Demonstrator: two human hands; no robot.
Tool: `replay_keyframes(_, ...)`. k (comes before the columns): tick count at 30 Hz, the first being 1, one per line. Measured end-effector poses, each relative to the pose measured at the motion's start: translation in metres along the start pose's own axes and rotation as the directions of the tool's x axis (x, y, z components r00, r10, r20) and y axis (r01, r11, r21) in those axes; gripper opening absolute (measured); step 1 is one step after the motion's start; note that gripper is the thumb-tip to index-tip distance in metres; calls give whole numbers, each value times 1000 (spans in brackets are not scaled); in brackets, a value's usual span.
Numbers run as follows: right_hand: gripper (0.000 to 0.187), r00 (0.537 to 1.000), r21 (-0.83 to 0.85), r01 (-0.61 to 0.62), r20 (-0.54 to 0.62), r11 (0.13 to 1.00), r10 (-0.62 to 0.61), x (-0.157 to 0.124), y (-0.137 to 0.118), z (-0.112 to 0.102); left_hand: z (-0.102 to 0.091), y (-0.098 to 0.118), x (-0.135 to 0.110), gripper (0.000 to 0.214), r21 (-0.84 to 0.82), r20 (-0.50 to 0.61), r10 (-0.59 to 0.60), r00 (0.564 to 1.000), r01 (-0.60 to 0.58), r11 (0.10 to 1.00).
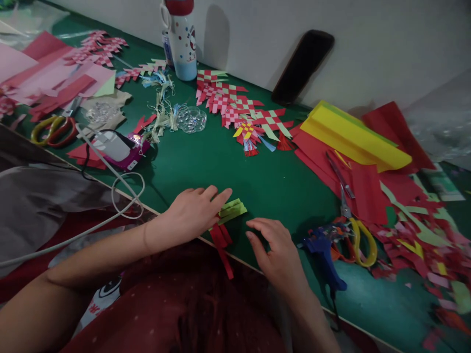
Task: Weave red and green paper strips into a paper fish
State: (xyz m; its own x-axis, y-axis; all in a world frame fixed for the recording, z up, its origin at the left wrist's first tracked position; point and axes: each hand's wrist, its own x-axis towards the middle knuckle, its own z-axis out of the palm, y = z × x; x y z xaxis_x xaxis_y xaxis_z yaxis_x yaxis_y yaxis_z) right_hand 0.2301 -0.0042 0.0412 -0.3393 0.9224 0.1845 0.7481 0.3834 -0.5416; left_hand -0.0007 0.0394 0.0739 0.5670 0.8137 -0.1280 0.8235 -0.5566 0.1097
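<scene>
My left hand (193,211) lies over the near edge of the table, its fingers stretched out and covering part of a small paper piece. Light green paper strips (232,211) stick out to the right of its fingertips. Red paper strips (221,236) hang below them, one reaching past the table edge. My right hand (274,245) hovers just to the right, thumb and fingers apart with nothing between them. How the green and red strips join is hidden under my left hand.
Several woven paper fish (235,105) lie at the back, near a bottle (185,46) and a phone (303,66). Right: yellow paper (353,137), scissors (355,230), a blue glue gun (326,255), paper scraps (423,245). Left: scissors (55,130), a purple device (134,152) with a white cable (117,215).
</scene>
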Motion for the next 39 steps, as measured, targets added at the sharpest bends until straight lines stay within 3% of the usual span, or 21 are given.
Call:
replay_keyframes(3,18,1000,-13,-4,7,1000,4,-3,-5,3,10,-6,-14,36,-9,-160,83,984,-86,996)
replay_keyframes(6,18,999,-73,-19,26,997,21,-5,-16,7,32,-13,-28,24,-122,-345,298,890,-357,926)
replay_keyframes(9,21,997,-160,-67,32,985,73,-7,-27,13,54,-17,-38,27,-192,-388,349,853,-445,874)
replay_keyframes(12,21,990,-203,-133,11,970,138,-8,-34,20,62,-19,-41,33,-215,-374,349,859,-446,869)
replay_keyframes(18,9,972,-145,-224,40,964,232,-10,-39,27,62,-22,-39,35,-250,-347,337,875,-433,866)
replay_keyframes(24,11,966,-84,-250,49,965,255,-5,-40,23,58,-15,-28,20,-263,-402,258,879,-381,886)
replay_keyframes(26,11,966,-62,-247,58,967,250,-4,-40,22,55,-11,-24,23,-242,-396,232,889,-345,907)
replay_keyframes(32,11,977,2,-201,73,979,201,-2,-43,20,46,-2,-17,36,-137,-237,173,956,-209,968)
replay_keyframes(39,10,978,57,-198,83,979,193,0,-45,20,38,-3,-10,29,-240,-111,142,984,-165,957)
